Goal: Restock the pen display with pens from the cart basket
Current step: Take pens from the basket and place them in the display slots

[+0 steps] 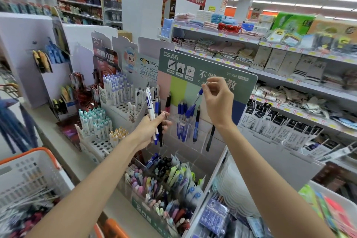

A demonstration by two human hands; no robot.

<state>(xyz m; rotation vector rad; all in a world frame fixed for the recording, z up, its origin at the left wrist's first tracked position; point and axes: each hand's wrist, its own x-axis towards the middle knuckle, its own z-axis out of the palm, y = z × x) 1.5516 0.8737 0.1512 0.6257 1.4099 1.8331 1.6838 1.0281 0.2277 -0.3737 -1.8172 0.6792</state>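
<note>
Right grip point(217, 102): thumb and fingertips pinch the upper end of a blue pen point(199, 93), held in front of the pen display point(193, 63). The pen's long axis slants, with the top to the upper right and the tip down-left, pointing into the display's clear pocket point(190, 133) of standing blue pens point(181, 120). Whether it touches them cannot be told.

Left grip point(152, 127): fingers curled round a bundle of pens point(151, 102), near upright, tops leaning slightly left.

Cart basket point(29, 166): lower left, white with an orange rim.
</note>
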